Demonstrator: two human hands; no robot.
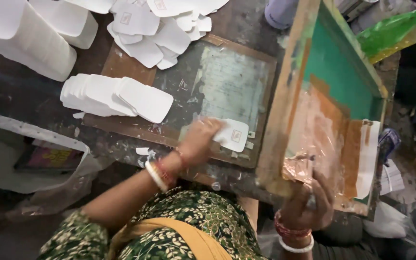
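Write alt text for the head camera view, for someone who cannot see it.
Seen from above, a person's left hand presses a small white card onto a stained printing board, while the right hand holds up a hinged wooden screen frame. A fanned stack of blank cards lies to the left.

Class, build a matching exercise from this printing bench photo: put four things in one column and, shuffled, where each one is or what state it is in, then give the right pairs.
Things:
1. left hand
2. right hand
3. fanned stack of blank cards
4. green bottle

Places or states:
A. lying at the top right, beyond the frame
B. gripping the near edge of the raised wooden screen frame
C. pressing a small printed white card on the printing board
D. spread out to the left of the board

Pairs: 1-C, 2-B, 3-D, 4-A
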